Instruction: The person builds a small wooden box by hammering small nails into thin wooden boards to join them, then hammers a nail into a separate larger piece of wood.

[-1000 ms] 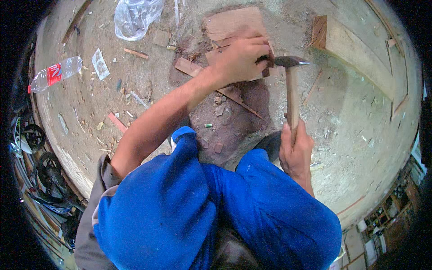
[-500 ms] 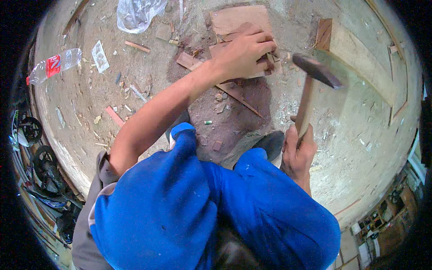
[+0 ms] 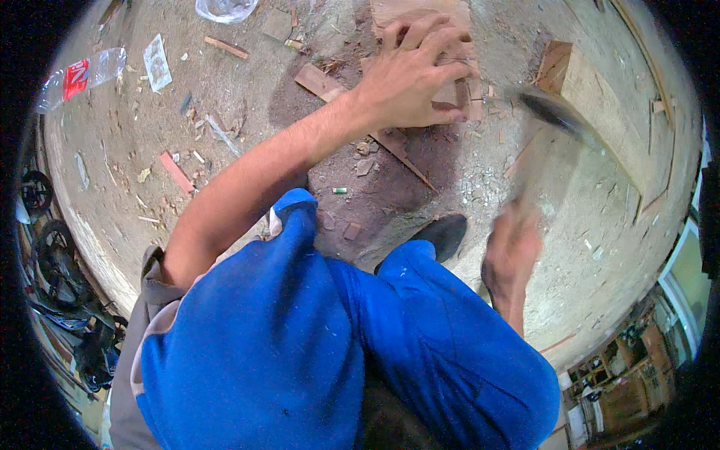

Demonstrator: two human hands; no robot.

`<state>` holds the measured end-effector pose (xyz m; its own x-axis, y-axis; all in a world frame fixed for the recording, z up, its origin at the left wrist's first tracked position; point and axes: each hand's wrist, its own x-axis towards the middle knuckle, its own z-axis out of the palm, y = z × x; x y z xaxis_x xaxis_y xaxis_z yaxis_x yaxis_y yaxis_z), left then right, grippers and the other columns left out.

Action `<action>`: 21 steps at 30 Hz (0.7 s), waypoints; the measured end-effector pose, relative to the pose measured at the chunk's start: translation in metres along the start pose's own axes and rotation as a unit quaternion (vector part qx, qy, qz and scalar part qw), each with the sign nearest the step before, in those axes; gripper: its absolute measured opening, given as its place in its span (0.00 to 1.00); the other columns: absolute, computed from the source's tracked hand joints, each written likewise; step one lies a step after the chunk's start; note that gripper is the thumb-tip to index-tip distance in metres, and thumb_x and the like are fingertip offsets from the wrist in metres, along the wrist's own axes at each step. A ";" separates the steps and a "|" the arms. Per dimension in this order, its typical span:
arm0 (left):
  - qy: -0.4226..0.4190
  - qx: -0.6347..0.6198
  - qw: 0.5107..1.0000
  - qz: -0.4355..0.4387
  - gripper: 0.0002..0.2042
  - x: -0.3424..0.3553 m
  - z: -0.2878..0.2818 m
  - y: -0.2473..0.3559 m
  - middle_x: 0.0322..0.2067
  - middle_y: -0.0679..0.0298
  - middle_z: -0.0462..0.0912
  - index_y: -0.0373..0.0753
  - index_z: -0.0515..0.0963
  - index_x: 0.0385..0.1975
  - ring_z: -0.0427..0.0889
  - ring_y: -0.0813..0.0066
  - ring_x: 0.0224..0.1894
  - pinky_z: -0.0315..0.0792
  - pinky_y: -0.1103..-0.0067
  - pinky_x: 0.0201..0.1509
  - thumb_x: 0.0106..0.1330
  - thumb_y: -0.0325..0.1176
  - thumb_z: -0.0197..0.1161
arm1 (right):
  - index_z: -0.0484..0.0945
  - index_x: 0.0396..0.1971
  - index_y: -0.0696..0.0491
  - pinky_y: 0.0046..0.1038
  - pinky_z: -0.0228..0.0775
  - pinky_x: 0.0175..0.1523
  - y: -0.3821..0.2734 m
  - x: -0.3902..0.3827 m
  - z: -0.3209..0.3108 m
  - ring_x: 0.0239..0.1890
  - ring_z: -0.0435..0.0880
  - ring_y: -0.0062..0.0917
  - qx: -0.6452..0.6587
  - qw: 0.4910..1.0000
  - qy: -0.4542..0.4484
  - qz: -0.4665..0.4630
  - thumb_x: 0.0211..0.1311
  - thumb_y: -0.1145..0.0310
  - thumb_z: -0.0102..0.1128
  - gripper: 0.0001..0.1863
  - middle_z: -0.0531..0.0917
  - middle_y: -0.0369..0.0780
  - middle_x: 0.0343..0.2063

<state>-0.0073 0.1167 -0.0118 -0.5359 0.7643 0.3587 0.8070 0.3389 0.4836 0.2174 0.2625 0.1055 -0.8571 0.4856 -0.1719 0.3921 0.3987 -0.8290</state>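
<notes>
A: What is the right hand (image 3: pixel 511 251) holding?

B: A hammer (image 3: pixel 551 112). The fingers are closed around the lower handle; the head is beyond that grip, smeared by motion, apart from the wood under the other hand.

A: And the left hand (image 3: pixel 420 79)?

B: Spread wide, thumb well apart from the fingers, over some wood pieces (image 3: pixel 454 94). I can't tell how firmly it presses, or whether it pinches anything underneath.

A: Where exactly is the wood?

B: Under that palm and just past its fingertips; a pale board (image 3: pixel 412 7) reaches out beyond them. A thin strip (image 3: pixel 319 81) lies on the ground, left of the left wrist.

A: What worries you?

B: Thumb and fingers are on the hammer's side of the wood. A swing that drifts could catch them, especially if the eyes leave the spot.

A: Anything else?

B: The pieces rest on rough, littered ground, so a loose hold could let them skid or tip under a blow. And the thick beam (image 3: pixel 600 105), close behind the hammer head as seen from above, might get knocked if the swing goes wide to the right.
</notes>
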 end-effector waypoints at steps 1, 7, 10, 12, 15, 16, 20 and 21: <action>0.013 0.003 1.000 0.003 0.26 0.001 0.001 0.000 0.62 0.66 0.73 0.55 0.84 0.50 0.61 0.57 0.72 0.50 0.52 0.71 0.51 0.55 0.75 | 0.72 0.38 0.57 0.32 0.66 0.24 -0.002 0.002 0.001 0.19 0.77 0.49 -0.191 0.977 -0.067 0.072 0.75 0.59 0.55 0.15 0.80 0.53 0.21; 0.010 0.009 1.000 -0.009 0.29 -0.006 0.004 -0.006 0.64 0.67 0.71 0.57 0.83 0.52 0.60 0.57 0.72 0.50 0.52 0.71 0.48 0.56 0.77 | 0.73 0.47 0.57 0.22 0.60 0.22 -0.051 0.005 -0.025 0.19 0.68 0.15 0.045 0.992 0.040 0.111 0.76 0.55 0.53 0.18 0.73 0.33 0.19; 0.005 0.015 1.000 -0.002 0.29 -0.002 0.002 -0.005 0.63 0.67 0.72 0.58 0.82 0.53 0.62 0.57 0.72 0.50 0.51 0.71 0.48 0.57 0.76 | 0.69 0.48 0.56 0.24 0.61 0.22 -0.025 0.003 -0.019 0.19 0.69 0.21 0.224 0.968 0.099 -0.051 0.75 0.54 0.55 0.19 0.72 0.38 0.22; 0.002 0.011 1.000 -0.001 0.31 0.002 0.004 -0.004 0.64 0.67 0.72 0.59 0.80 0.56 0.62 0.56 0.72 0.53 0.51 0.71 0.49 0.55 0.77 | 0.70 0.47 0.54 0.25 0.64 0.22 0.004 -0.003 -0.009 0.20 0.71 0.24 -0.018 0.999 0.034 -0.030 0.74 0.56 0.56 0.16 0.75 0.40 0.23; -0.011 -0.004 1.000 -0.003 0.33 -0.004 0.006 -0.003 0.66 0.67 0.71 0.60 0.78 0.59 0.63 0.55 0.72 0.56 0.51 0.71 0.49 0.53 0.77 | 0.72 0.45 0.54 0.23 0.65 0.23 0.009 -0.007 -0.010 0.21 0.73 0.22 -0.224 0.966 -0.064 0.107 0.75 0.58 0.55 0.14 0.76 0.39 0.25; -0.011 -0.021 1.000 0.001 0.34 0.000 0.007 -0.004 0.66 0.67 0.71 0.59 0.78 0.59 0.63 0.55 0.72 0.56 0.51 0.71 0.48 0.53 0.78 | 0.72 0.45 0.55 0.21 0.64 0.24 -0.006 -0.001 -0.009 0.21 0.74 0.21 -0.176 0.965 -0.074 0.179 0.76 0.58 0.54 0.14 0.76 0.38 0.25; 0.009 -0.005 1.000 0.011 0.29 -0.006 0.010 -0.009 0.63 0.68 0.74 0.58 0.82 0.53 0.65 0.61 0.70 0.51 0.53 0.71 0.49 0.56 0.76 | 0.71 0.45 0.57 0.17 0.61 0.23 -0.019 -0.005 -0.009 0.20 0.69 0.15 0.198 0.974 0.108 0.036 0.77 0.54 0.52 0.18 0.73 0.37 0.24; 0.003 0.006 1.000 0.009 0.29 -0.007 0.010 -0.009 0.63 0.69 0.74 0.58 0.82 0.53 0.65 0.61 0.70 0.51 0.54 0.71 0.49 0.56 0.76 | 0.72 0.42 0.56 0.21 0.60 0.22 -0.018 -0.004 -0.005 0.22 0.68 0.17 0.245 0.964 0.086 -0.063 0.76 0.57 0.54 0.16 0.72 0.37 0.24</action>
<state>-0.0084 0.1140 -0.0260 -0.5217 0.7679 0.3718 0.8199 0.3307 0.4674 0.2160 0.2575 0.1240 -0.8027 0.5963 0.0017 0.0479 0.0673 -0.9966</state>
